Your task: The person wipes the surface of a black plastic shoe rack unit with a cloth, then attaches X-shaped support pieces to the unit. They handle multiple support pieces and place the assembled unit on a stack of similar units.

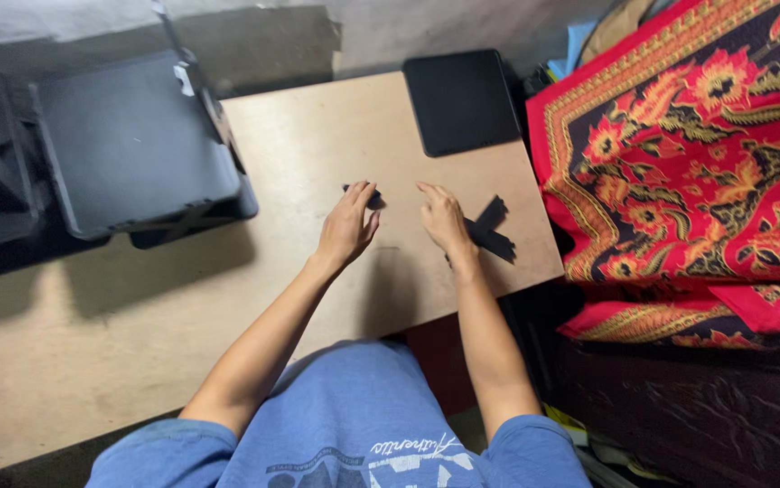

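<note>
My left hand (347,224) rests on the wooden board (137,334), its fingertips on a small dark piece (375,199) that is partly hidden under them. My right hand (444,219) lies palm down a little to the right, fingers loosely curled and pointing left, with nothing seen in it. Just right of that hand, several black strips (491,231) lie crossed on the board near its right edge.
A black flat rectangular pad (460,99) lies at the board's far right corner. A dark plastic tray or bin (128,145) overlaps the board's far left. A red patterned cloth (688,163) covers the surface to the right, beyond the board's edge.
</note>
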